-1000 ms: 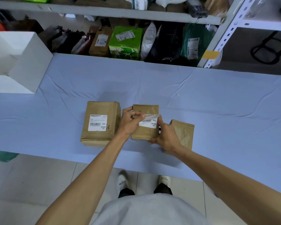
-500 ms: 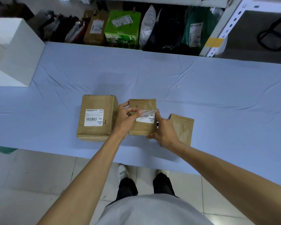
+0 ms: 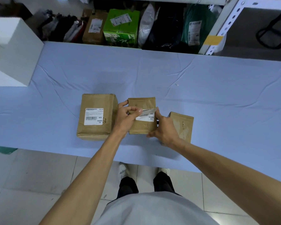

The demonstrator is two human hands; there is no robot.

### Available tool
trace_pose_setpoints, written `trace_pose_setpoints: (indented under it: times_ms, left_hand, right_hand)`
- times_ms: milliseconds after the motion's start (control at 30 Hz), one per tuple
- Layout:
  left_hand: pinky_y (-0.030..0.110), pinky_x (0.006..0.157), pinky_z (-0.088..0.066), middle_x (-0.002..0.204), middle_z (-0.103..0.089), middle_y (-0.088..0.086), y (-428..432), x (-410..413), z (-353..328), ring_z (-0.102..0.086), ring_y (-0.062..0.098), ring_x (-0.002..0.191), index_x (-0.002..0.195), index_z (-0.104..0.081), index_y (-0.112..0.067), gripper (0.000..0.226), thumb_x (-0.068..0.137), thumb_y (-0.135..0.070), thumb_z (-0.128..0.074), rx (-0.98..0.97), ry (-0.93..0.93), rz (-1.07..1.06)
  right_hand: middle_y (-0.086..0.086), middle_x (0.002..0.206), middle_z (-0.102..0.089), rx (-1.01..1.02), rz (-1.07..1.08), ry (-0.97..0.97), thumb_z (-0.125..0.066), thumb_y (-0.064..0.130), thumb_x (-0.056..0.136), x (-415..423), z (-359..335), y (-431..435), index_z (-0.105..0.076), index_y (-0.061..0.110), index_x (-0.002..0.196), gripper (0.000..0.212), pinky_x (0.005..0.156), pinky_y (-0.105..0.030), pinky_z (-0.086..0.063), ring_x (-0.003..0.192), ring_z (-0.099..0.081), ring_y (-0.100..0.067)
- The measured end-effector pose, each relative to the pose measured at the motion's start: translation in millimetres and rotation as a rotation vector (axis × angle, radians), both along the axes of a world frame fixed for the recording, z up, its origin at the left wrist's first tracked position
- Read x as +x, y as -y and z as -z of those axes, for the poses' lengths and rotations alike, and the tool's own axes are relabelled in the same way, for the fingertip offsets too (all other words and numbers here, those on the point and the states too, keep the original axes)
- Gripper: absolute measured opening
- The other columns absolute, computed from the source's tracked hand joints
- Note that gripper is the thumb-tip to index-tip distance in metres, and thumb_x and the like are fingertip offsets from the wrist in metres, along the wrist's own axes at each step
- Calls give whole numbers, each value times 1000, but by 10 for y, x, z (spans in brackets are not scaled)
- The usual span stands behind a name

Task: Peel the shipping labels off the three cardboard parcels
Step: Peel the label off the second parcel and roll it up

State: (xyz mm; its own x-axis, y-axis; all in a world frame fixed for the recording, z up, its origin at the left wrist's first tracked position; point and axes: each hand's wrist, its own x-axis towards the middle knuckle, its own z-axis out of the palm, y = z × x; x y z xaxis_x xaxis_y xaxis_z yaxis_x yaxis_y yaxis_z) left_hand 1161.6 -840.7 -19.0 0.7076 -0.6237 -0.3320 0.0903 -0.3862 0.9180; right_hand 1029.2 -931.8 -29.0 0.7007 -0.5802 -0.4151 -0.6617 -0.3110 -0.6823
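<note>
The left hand (image 3: 126,117) pinches the lifted 12 o'clock edge of the white paper shipping label (image 3: 146,117) on the small brown cardboard parcel (image 3: 140,128), which sits mid-way along the blue-clothed surface (image 3: 201,95). The right hand (image 3: 165,129) grips its 3 o'clock side. A hasty pull could tear the label.

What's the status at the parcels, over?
Left hand pinches label, part peeled off middle parcel. Right hand grips that parcel. Left parcel labelled; right parcel bare. Nothing blocking.

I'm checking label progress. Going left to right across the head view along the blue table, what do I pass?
white box → left parcel, labelled → left hand pinching the half-peeled label → middle parcel → right hand steadying it → right parcel, no label showing
</note>
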Motion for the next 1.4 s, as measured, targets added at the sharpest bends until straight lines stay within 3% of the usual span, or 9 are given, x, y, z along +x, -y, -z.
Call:
trace_pose_setpoints:
  times_ms: [133, 500, 567, 700, 767, 867, 1167, 1300, 1400]
  left_hand:
    - [27, 101, -42, 146, -34, 1, -20, -8, -38, -48, 6, 120, 77, -70, -15, 6, 83, -14, -72, -25, -20, -6]
    - [33, 107, -41, 146, -34, 3, 14, -19, -10, -46, 10, 127, 87, -72, -6, 11, 83, -17, -73, -25, -29, -31]
    - [27, 102, -44, 146, -34, 2, 21, -15, -6, -49, 6, 120, 86, -72, -8, 10, 83, -17, -72, -26, -31, -27]
    - [-2, 74, -41, 145, -35, 0, 26, -8, -1, -48, -13, 101, 84, -71, -11, 7, 83, -18, -72, -21, -27, -26]
    - [3, 82, -43, 146, -34, 0, 22, -5, 6, -51, -6, 110, 82, -71, -12, 6, 83, -18, -73, -26, -31, -31]
    - [23, 100, -44, 147, -33, 0, 16, -4, 8, -47, 10, 126, 84, -71, -12, 7, 83, -19, -73, -24, -41, -33]
    - [7, 85, -42, 147, -32, -3, 6, -14, 5, -48, -1, 117, 85, -72, -9, 9, 83, -18, -73, -32, -59, -30]
    - [18, 92, -42, 148, -32, -3, 4, -20, 5, -49, 3, 116, 86, -72, -8, 10, 82, -18, -73, -24, -53, -26]
    - [10, 86, -43, 148, -32, -3, -5, -18, 0, -50, 2, 116, 90, -73, -5, 14, 83, -17, -72, -33, -64, -31]
  right_hand:
    - [0, 115, -68, 28, 25, 1, -90, 10, 56, -2, 0, 10, -25, 16, 151, 116, 86, -39, -55, 102, -63, -19]
    - [1, 112, -69, 65, 44, 36, -90, 6, 53, -12, -25, 35, -32, 17, 148, 112, 83, -33, -56, 96, -64, -16]
    - [1, 114, -69, 59, 36, 26, -90, 7, 52, -5, -31, 48, -38, 15, 145, 107, 84, -34, -56, 98, -64, -17]
    - [0, 112, -69, 59, 29, 19, -91, 9, 52, -1, -30, 60, -43, 13, 141, 102, 85, -35, -56, 98, -65, -17]
    - [1, 113, -69, 58, 27, 22, -92, 9, 51, -3, -32, 65, -44, 15, 141, 102, 85, -33, -56, 98, -65, -15]
    - [0, 112, -70, 41, 21, 29, -92, 11, 51, -3, -33, 66, -42, 18, 143, 105, 84, -34, -56, 96, -65, -17]
    - [-3, 115, -70, 25, 26, 16, -92, 11, 50, -5, -12, 78, -49, 12, 138, 98, 87, -37, -55, 102, -65, -21]
    - [-4, 115, -70, 38, 38, 19, -93, 9, 49, -14, -13, 81, -53, 10, 133, 93, 87, -38, -55, 102, -65, -21]
    - [-3, 116, -69, 45, 43, 25, -93, 9, 49, -18, -13, 70, -48, 10, 139, 100, 89, -38, -55, 104, -64, -20]
